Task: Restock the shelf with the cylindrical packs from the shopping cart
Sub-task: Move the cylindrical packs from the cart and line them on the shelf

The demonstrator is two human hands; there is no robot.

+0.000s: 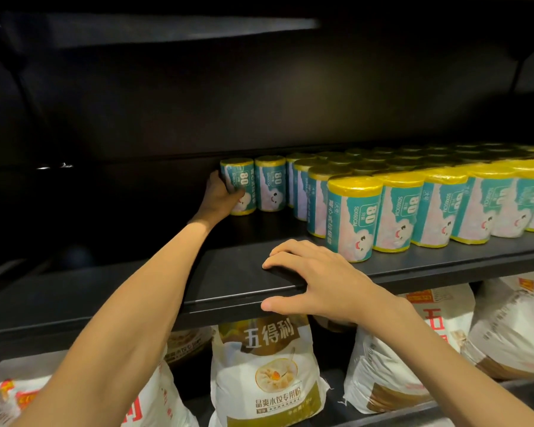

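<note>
Several teal-and-white cylindrical packs with yellow ends stand upright in rows on the black shelf [136, 291]. My left hand [219, 197] reaches deep to the back and grips the leftmost pack [241, 180], which stands on the shelf beside another pack [270, 183]. My right hand [318, 278] rests on the shelf's front edge, fingers spread on top and thumb under the lip, just left of the nearest front pack [353, 217]. The shopping cart is not in view.
The left half of the shelf is bare and dark. Below it, white flour bags [265, 374] fill the lower shelf. Another dark shelf board [167, 29] hangs overhead.
</note>
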